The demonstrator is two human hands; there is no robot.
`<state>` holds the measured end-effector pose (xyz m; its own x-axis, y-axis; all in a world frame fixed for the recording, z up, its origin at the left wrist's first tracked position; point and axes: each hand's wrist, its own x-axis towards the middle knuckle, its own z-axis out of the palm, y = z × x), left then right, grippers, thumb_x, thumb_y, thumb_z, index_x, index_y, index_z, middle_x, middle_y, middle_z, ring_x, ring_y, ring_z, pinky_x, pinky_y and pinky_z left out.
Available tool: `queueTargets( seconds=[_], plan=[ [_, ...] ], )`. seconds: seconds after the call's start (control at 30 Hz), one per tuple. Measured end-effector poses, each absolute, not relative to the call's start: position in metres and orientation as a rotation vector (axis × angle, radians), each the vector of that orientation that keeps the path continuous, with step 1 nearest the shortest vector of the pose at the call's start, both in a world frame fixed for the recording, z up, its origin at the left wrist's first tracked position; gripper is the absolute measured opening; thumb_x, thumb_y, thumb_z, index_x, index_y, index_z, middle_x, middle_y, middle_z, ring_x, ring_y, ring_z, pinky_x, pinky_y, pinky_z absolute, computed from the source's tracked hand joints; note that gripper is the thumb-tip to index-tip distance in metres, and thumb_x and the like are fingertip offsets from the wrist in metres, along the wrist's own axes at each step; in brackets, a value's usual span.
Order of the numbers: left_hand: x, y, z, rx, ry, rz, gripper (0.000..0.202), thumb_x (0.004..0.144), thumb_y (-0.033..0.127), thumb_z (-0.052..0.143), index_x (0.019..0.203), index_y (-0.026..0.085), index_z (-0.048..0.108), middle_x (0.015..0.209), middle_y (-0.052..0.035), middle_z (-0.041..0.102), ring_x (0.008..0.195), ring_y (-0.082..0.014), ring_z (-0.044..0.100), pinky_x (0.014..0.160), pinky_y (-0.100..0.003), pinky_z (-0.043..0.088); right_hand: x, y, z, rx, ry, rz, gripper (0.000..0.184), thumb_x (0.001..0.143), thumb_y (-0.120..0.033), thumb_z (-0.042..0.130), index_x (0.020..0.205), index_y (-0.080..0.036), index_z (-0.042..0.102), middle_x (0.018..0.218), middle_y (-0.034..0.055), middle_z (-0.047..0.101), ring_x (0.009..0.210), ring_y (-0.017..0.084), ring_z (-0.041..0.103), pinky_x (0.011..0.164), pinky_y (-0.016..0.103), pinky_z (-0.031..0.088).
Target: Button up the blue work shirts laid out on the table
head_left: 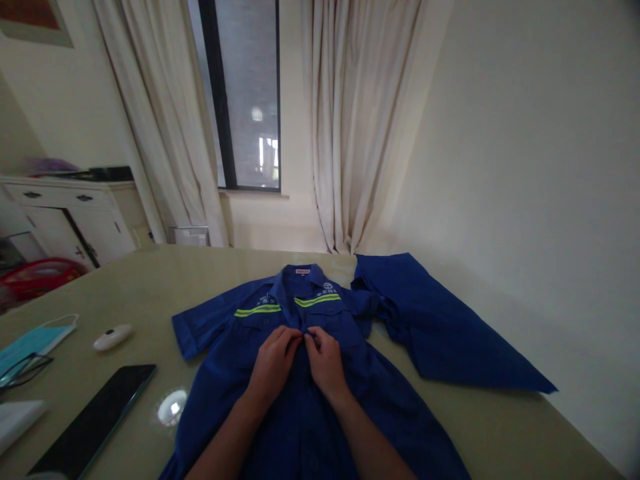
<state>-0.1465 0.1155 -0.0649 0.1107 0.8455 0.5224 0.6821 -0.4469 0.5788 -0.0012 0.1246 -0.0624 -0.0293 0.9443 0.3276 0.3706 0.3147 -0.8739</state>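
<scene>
Nearest: lower front of a blue short-sleeved shirt (310,400), running out of view at the bottom; it lies front up, mid-tabletop (145,287), collar away from the wearer of the camera, yellow-green stripes across the chest.

Far left, room: white cabinet (95,223), small handles, oddments on top; red object (47,275) below it, blurred. Tabletop, left part: light blue face mask (37,345), glasses (27,370) partly over it, white object (17,420) cut by the edge. Dark phone (97,420) aslant; white oval object (113,338) beyond it. Surface pale greenish, glossy; a light reflects beside the shirt.

Behind: left curtain (155,113), dark-framed window (253,93), right curtain (350,113), all above the far edge.

Centre: left hand (277,353), thumb and fingers pinched together on the shirt's front opening. Right hand (324,357) just beside, likewise pinching the cloth there; the bit between the fingertips too small to tell.

Right: folded blue garment (435,327) near the shirt's sleeve, reaching the tabletop's edge. Beyond, plain pale wall (530,167).
</scene>
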Motion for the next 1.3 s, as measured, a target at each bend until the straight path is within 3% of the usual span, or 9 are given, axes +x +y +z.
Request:
queueTargets(
  seconds=[0.3,0.47,0.57,0.63,0.8,1.0,1.3],
  plan=[
    [-0.144,0.112,-0.063,2.190,1.651,1.238,0.020,0.096,0.023,0.051,0.101,0.024,0.070,0.097,-0.0052,0.070,0.092,-0.0216,0.067,0.086,-0.036,0.056,-0.001,0.123,-0.059,-1.199,-1.584,0.765,0.023,0.091,-0.031,0.056,0.088,-0.018,0.075,0.072,0.0028,0.072,0.065,0.019,0.066,0.061,0.026,0.046],
    [-0.146,0.113,-0.065,2.152,1.648,1.316,0.020,0.095,0.024,0.051,0.101,0.024,0.071,0.097,-0.0046,0.072,0.091,-0.0212,0.070,0.083,-0.034,0.057,0.000,0.120,-0.055,-1.074,-1.556,0.918,0.031,0.095,-0.041,0.054,0.094,-0.018,0.075,0.067,0.0013,0.069,0.062,0.017,0.065,0.058,0.024,0.047],
    [-0.147,0.115,-0.066,2.104,1.653,1.315,0.021,0.096,0.026,0.052,0.100,0.024,0.072,0.096,-0.0037,0.075,0.087,-0.0205,0.071,0.081,-0.033,0.057,0.000,0.121,-0.057,-1.129,-1.494,1.077,0.046,0.098,-0.051,0.042,0.100,-0.017,0.072,0.048,-0.0053,0.055,0.038,0.012,0.049,0.040,0.021,0.035],
    [-0.148,0.116,-0.067,2.068,1.656,1.300,0.021,0.095,0.026,0.052,0.099,0.024,0.073,0.095,-0.0034,0.076,0.086,-0.0206,0.073,0.082,-0.033,0.057,0.000,0.123,-0.059,-1.168,-1.472,1.134,0.045,0.097,-0.050,0.041,0.103,-0.016,0.070,0.044,-0.0080,0.050,0.031,0.011,0.041,0.034,0.020,0.027],
    [-0.145,0.114,-0.064,1.978,1.601,1.290,0.025,0.093,0.026,0.052,0.101,0.022,0.075,0.099,-0.0044,0.080,0.091,-0.0220,0.075,0.086,-0.035,0.057,-0.002,0.127,-0.062,-1.197,-1.532,0.894,0.023,0.087,-0.032,0.054,0.092,-0.018,0.071,0.053,-0.0050,0.056,0.045,0.013,0.052,0.045,0.021,0.035],
    [-0.141,0.112,-0.058,1.770,1.605,1.264,0.028,0.089,0.043,0.060,0.097,0.022,0.076,0.092,-0.0050,0.080,0.085,-0.0243,0.075,0.077,-0.035,0.058,-0.003,0.124,-0.060,-1.266,-1.624,0.700,0.016,0.083,-0.022,0.058,0.085,-0.021,0.074,0.062,-0.0018,0.063,0.059,0.015,0.059,0.057,0.024,0.040],
    [-0.150,0.124,-0.069,1.527,1.415,1.341,0.023,0.083,0.037,0.064,0.096,0.019,0.068,0.086,-0.0041,0.078,0.082,-0.0220,0.075,0.077,-0.033,0.059,-0.001,0.128,-0.059,-1.224,-1.544,0.722,0.012,0.081,-0.031,0.066,0.078,-0.020,0.071,0.067,-0.0006,0.063,0.062,0.015,0.056,0.060,0.025,0.043]
  ],
)
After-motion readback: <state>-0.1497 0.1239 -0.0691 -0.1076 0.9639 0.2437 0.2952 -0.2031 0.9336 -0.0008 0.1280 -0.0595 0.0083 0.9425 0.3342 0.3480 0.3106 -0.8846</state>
